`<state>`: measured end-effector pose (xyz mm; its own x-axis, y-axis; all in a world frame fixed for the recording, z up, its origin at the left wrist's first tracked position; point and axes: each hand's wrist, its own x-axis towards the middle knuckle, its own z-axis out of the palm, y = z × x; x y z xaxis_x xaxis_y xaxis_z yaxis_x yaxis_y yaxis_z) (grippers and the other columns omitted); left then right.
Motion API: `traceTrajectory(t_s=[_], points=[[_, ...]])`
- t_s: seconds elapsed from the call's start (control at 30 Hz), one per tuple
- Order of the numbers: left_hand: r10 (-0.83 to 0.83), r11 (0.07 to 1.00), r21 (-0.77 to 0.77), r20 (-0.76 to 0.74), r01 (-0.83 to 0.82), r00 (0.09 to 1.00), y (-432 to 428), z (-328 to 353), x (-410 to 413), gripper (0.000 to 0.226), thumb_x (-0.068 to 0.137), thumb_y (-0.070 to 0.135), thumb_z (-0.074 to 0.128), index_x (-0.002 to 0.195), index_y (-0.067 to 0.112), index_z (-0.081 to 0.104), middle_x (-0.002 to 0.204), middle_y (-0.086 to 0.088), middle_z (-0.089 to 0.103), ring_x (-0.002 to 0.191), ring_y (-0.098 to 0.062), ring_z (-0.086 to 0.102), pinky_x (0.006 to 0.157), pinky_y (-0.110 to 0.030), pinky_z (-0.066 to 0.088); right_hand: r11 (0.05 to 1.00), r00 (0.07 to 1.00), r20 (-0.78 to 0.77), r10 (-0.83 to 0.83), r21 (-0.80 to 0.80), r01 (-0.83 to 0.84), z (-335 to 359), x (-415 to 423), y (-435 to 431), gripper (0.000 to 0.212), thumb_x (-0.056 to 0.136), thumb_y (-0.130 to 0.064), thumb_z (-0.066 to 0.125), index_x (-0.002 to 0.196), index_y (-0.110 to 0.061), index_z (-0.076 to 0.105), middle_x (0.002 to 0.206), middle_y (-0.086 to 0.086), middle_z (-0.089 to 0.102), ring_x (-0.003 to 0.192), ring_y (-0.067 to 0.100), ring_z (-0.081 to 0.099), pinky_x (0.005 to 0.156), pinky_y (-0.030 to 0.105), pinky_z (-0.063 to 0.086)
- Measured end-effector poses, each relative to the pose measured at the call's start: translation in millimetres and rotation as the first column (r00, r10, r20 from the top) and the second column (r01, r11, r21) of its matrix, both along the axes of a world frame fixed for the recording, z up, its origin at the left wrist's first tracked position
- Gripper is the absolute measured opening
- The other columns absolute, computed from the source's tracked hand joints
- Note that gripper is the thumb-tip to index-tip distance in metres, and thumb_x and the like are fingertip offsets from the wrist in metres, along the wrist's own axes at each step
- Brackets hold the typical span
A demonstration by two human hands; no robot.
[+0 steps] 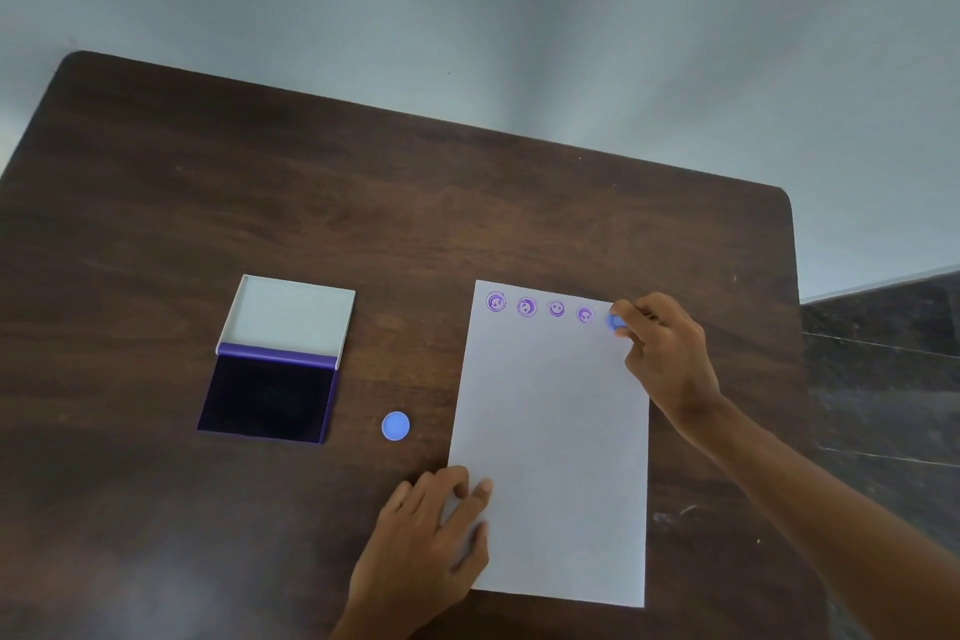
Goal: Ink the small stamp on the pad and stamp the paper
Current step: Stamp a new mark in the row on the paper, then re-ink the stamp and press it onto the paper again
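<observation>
A white sheet of paper [556,442] lies on the dark wooden table [363,203], with several purple smiley prints [540,308] in a row along its top edge. My right hand [667,353] pinches the small blue stamp [616,322] at the paper's top right corner, right of the last print; I cannot tell whether it touches the paper. My left hand [431,530] rests flat on the paper's lower left edge. The ink pad [267,398] lies open to the left, its dark purple surface bare and its white lid [288,314] folded back.
A round blue cap [396,426] lies on the table between the ink pad and the paper. The table's right edge runs close to my right forearm, with a dark floor [883,379] beyond it. A pale wall stands behind the table.
</observation>
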<state>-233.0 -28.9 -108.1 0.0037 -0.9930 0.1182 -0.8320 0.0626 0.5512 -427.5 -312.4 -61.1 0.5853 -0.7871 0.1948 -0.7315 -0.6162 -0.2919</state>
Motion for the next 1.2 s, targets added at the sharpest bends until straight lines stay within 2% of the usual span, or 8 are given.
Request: traceTrajectory(t_s=[0.3,0.37,0.5,0.57,0.63,1.0,1.1,1.2], points=[[0.002,1.000,0.025,-0.001,-0.002,1.000,0,9,1,0.036,0.084,0.040,0.062,0.117,0.025,0.066,0.108,0.006,0.061,0.095,-0.008,0.055,0.078,-0.029,0.054,0.995,0.999,-0.025,-0.035,0.094,0.037,13,6,8,0.037,0.068,0.023,0.065,0.096,-0.001,0.068,0.086,0.011,0.062,0.072,0.025,0.059,0.061,0.031,0.052],[0.008,1.000,0.011,0.003,-0.008,1.000,0,9,0,0.035,0.086,0.039,0.061,0.117,0.025,0.066,0.108,0.006,0.059,0.095,-0.009,0.054,0.077,-0.028,0.053,0.975,0.982,0.092,-0.163,0.165,0.146,22,8,10,0.028,0.074,0.017,0.064,0.091,-0.004,0.072,0.087,0.010,0.067,0.075,0.018,0.060,0.068,0.016,0.047],[0.013,1.000,0.002,0.029,-0.013,0.999,0,7,1,0.036,0.088,0.040,0.058,0.120,0.025,0.065,0.109,0.005,0.061,0.097,-0.009,0.055,0.078,-0.028,0.053,0.768,0.669,0.377,-0.640,0.318,0.555,47,-4,15,0.015,0.081,-0.015,0.066,0.086,-0.027,0.073,0.080,-0.014,0.072,0.077,0.004,0.065,0.075,0.007,0.044],[0.014,1.000,0.003,0.041,-0.014,0.999,0,7,2,0.036,0.090,0.040,0.056,0.121,0.025,0.065,0.109,0.004,0.062,0.097,-0.010,0.057,0.078,-0.029,0.054,0.630,0.437,0.457,-0.775,0.498,0.596,59,-14,22,0.012,0.084,-0.021,0.071,0.093,-0.029,0.074,0.084,-0.015,0.072,0.080,0.003,0.068,0.076,0.017,0.052],[0.013,1.000,0.014,0.040,-0.014,0.999,0,11,2,0.036,0.091,0.040,0.054,0.121,0.024,0.066,0.109,0.003,0.064,0.097,-0.011,0.059,0.078,-0.029,0.055,0.576,0.337,0.472,-0.815,0.591,0.564,71,-21,32,0.014,0.084,-0.024,0.072,0.097,-0.030,0.074,0.088,-0.016,0.072,0.083,0.003,0.069,0.075,0.018,0.054],[-0.054,0.995,-0.088,0.013,0.055,0.998,23,61,66,0.038,0.095,0.035,0.055,0.129,0.022,0.063,0.109,0.000,0.065,0.081,-0.007,0.057,0.069,-0.027,0.053,0.576,0.303,0.492,-0.816,0.732,0.364,108,20,115,0.011,0.088,-0.021,0.069,0.097,-0.021,0.075,0.087,-0.015,0.076,0.080,-0.003,0.069,0.065,0.007,0.052],[0.192,0.969,-0.160,0.021,-0.187,0.981,38,68,114,0.040,0.091,0.037,0.058,0.126,0.020,0.065,0.112,-0.005,0.061,0.094,-0.016,0.058,0.078,-0.033,0.051,0.540,0.346,0.441,-0.828,0.792,0.284,106,50,144,0.014,0.087,-0.022,0.069,0.100,-0.021,0.074,0.093,-0.010,0.076,0.086,0.002,0.069,0.074,0.013,0.055],[0.539,0.841,-0.026,-0.061,-0.541,0.840,46,69,155,0.057,0.084,0.043,0.068,0.135,0.025,0.053,0.127,-0.005,0.046,0.112,-0.019,0.047,0.087,-0.037,0.046,0.512,0.415,0.388,-0.823,0.824,0.243,98,92,175,0.016,0.085,-0.024,0.070,0.101,-0.021,0.073,0.099,-0.012,0.075,0.093,0.003,0.068,0.083,0.017,0.053]])
